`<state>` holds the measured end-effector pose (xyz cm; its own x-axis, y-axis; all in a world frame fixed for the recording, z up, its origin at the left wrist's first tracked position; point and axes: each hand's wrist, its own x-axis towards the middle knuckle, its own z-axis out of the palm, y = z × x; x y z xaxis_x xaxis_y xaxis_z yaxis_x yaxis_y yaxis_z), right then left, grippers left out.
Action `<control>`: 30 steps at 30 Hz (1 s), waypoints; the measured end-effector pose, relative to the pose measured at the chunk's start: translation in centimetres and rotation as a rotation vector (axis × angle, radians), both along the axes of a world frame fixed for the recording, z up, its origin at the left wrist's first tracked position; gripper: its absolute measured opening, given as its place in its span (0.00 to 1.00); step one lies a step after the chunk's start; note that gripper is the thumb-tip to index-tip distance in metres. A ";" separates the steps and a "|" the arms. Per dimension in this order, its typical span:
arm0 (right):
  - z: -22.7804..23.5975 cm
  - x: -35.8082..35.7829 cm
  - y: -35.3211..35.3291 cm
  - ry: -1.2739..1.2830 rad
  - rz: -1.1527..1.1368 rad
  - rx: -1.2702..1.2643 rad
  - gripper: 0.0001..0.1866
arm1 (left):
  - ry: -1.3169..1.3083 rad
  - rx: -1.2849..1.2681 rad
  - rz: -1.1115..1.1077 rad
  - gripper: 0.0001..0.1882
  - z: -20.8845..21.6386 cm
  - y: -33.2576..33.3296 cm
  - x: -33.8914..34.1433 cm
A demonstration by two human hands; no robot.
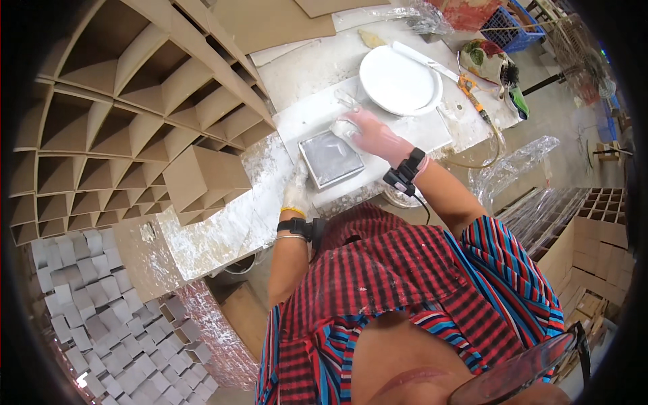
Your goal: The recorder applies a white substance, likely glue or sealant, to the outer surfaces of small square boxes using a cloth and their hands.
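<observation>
A shallow square box (pixel 332 159) with a grey face and a pale rim lies on a white-smeared board (pixel 412 138). My left hand (pixel 297 187), in a whitened glove, grips its left side; the fingertips are partly hidden. Above the box's upper right corner, my right hand (pixel 373 135), in a pink glove, is closed on a white wad (pixel 344 129), perhaps a cloth or sponge. Just beyond that hand stands a round white basin (pixel 399 77) of white liquid or paste. A flat white strip (pixel 424 61) rests across the basin's rim.
Stacked cardboard boxes with open compartments (pixel 135 128) rise at the left. An orange-handled air gun (pixel 470 91) with a hose lies right of the basin. Beyond are a blue crate (pixel 514 30) and clear plastic wrap (pixel 516 165). Many grey boxes (pixel 128 310) stand lower left.
</observation>
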<state>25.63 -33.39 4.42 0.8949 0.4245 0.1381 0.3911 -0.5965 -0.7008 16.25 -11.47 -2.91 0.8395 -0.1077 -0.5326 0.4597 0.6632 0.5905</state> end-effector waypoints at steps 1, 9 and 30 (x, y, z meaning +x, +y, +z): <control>1.0 0.1 0.4 -0.012 0.021 0.011 0.22 | -0.026 -0.014 0.037 0.31 -1.6 0.8 -0.4; 3.6 -1.0 -4.1 0.064 -0.153 0.349 0.24 | -0.277 0.664 -0.077 0.23 9.5 -0.1 0.4; 0.3 -3.4 -2.8 -0.001 0.041 -0.259 0.21 | -0.165 0.691 -0.020 0.28 7.1 -1.9 1.0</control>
<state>22.21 -36.18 4.72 0.8760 0.4819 0.0210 0.4196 -0.7398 -0.5259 17.27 -13.41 4.14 0.9165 0.1923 -0.3507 0.3362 0.1044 0.9360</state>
